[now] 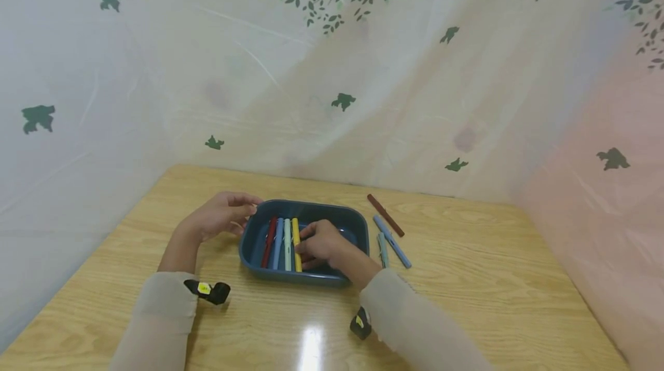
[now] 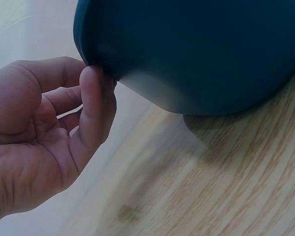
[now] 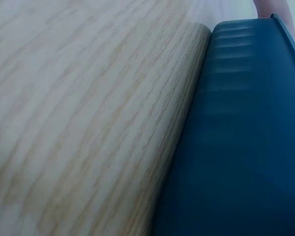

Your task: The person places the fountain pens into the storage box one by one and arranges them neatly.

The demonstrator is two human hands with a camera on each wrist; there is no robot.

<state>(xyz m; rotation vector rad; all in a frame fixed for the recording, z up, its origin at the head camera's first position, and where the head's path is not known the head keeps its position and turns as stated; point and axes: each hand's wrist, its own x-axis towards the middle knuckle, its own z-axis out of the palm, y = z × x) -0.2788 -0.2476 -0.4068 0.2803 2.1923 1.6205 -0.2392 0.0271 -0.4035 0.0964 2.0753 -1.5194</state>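
A dark blue tray (image 1: 306, 279) rests on the wooden table. My left hand (image 1: 220, 215) holds its far left corner, thumb and fingers at the rim; the left wrist view shows the fingertips against the tray wall (image 2: 187, 59). Inside, side by side, lie a dark red pen (image 1: 268, 242), a blue pen (image 1: 278, 244), a pale green pen (image 1: 287, 244) and a yellow pen (image 1: 296, 233). Reaching into the tray, my right hand (image 1: 324, 242) pinches the yellow pen; its fingertips are partly hidden. Only the tray's outer side (image 3: 241, 147) and table show in the right wrist view.
Right of the tray, on the table (image 1: 493, 279), lie another dark red pen (image 1: 385, 215), a blue pen (image 1: 392, 242) and a grey-green pen (image 1: 383, 250), partly covered by the right arm. A patterned curtain (image 1: 290, 100) hangs behind the table.
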